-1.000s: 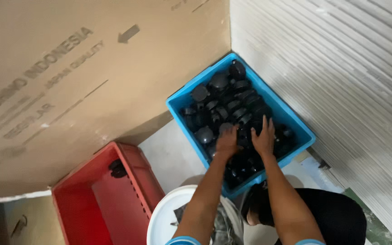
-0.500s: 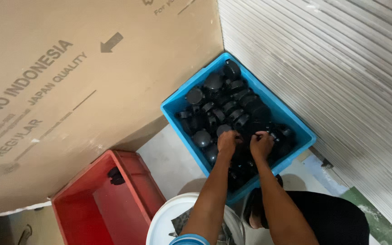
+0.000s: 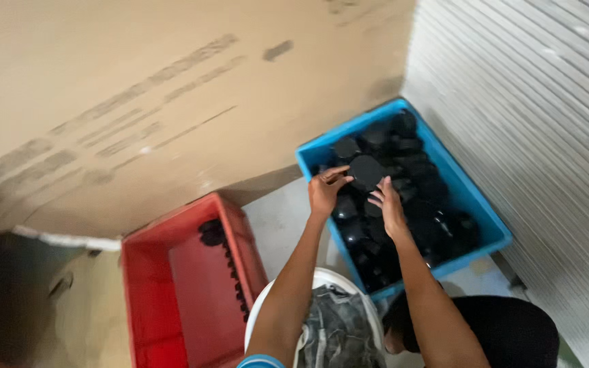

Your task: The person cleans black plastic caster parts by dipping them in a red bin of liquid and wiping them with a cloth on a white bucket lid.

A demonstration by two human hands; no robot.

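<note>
A round black cap [image 3: 367,171] is held above the blue crate [image 3: 475,204] of black parts, its flat face turned up toward the camera; being round, no long axis is shown. It is pinched at its left edge by the left hand [image 3: 325,189]; the right hand [image 3: 388,204] touches its lower right edge, fingers spread. Half a second ago both hands were buried among the parts.

Both arms stretched forward; left hand [image 3: 324,191] fingers pinched, right hand [image 3: 388,204] fingers spread, grip seemingly loose.
</note>
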